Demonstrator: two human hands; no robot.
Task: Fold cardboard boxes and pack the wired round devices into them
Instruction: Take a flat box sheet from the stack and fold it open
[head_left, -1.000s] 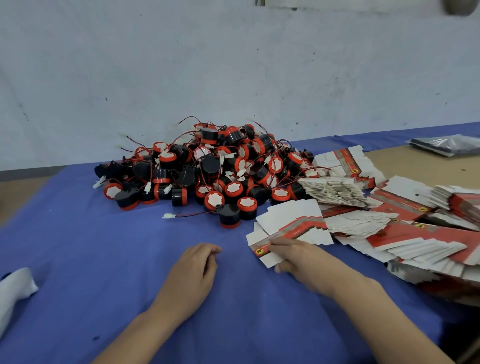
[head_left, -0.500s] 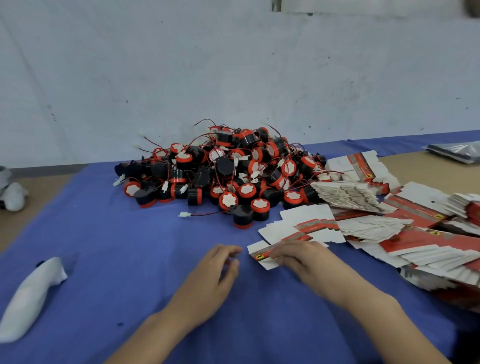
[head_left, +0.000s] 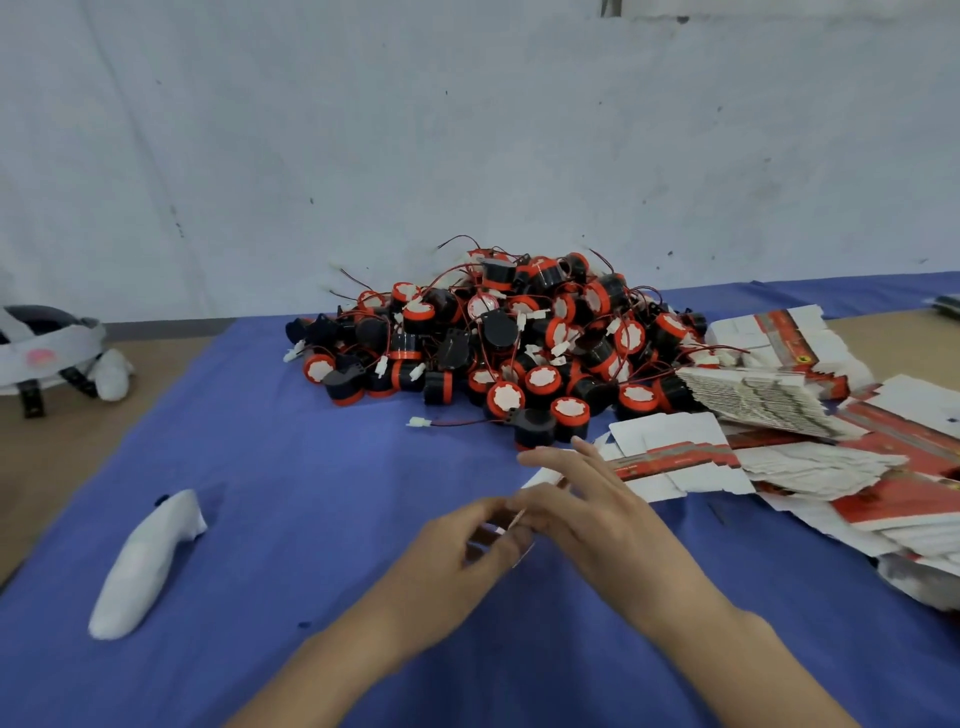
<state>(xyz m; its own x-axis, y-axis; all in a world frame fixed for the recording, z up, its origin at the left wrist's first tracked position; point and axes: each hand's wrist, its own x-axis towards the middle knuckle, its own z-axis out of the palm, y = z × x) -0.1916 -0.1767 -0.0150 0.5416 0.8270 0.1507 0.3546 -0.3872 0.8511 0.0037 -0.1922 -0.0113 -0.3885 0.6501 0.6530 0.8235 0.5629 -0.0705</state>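
White rag (head_left: 145, 561) near the desk's (head_left: 322, 493) left edge is well apart from the work, no issue. Left hand (head_left: 457, 553) has its fingers curled, pinching one flat box (head_left: 543, 477) at the near middle. Right hand (head_left: 602, 519) pinches its other side, upper fingers splayed, and blur hides the exact grip. Risk: thin card, so a skewed squeeze creases a flap off its fold line and the box won't close. Pile of round devices (head_left: 509, 353) sits just beyond, wires tangled, so pulling one likely drags neighbours. Stacks of flat boxes (head_left: 810, 467) on the right slump, and a forearm brush could slide them.
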